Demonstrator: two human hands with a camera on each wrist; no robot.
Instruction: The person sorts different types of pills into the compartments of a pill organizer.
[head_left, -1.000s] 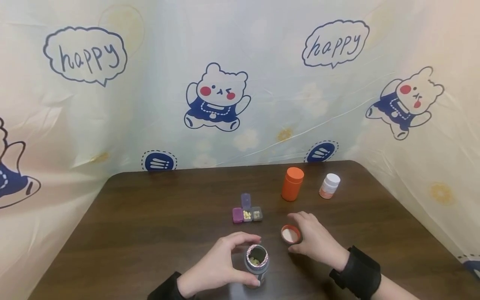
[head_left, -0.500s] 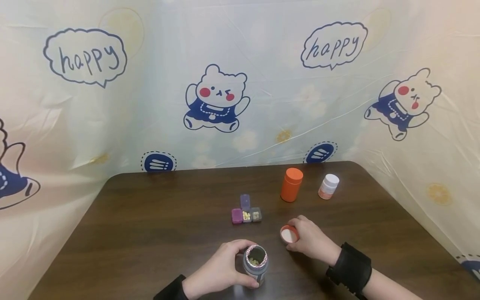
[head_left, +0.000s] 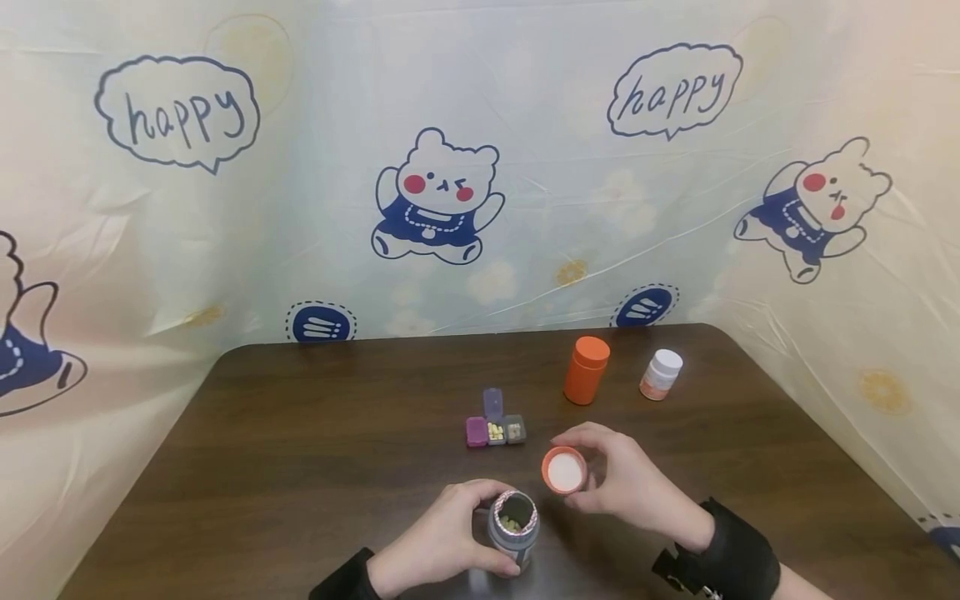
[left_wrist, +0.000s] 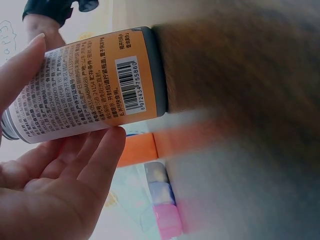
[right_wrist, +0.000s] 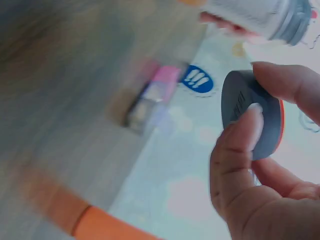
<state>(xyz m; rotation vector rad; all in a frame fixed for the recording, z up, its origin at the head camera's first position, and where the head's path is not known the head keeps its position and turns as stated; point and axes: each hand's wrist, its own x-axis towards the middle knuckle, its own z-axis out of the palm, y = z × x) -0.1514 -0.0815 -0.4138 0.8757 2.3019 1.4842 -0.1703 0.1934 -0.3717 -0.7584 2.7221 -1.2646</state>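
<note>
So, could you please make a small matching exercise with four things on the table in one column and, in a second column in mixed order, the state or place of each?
Things:
1. open bottle
2. cap
3. orange bottle
4. pill box

States or places:
a. stands closed at the far side of the table, beside a small white-capped bottle
b. held off the table by the right hand, white inside facing up
c. gripped by the left hand, pills visible inside
d. one lid raised, small pills in two compartments

Pairs: 1-c, 2-b, 3-a, 4-d
</note>
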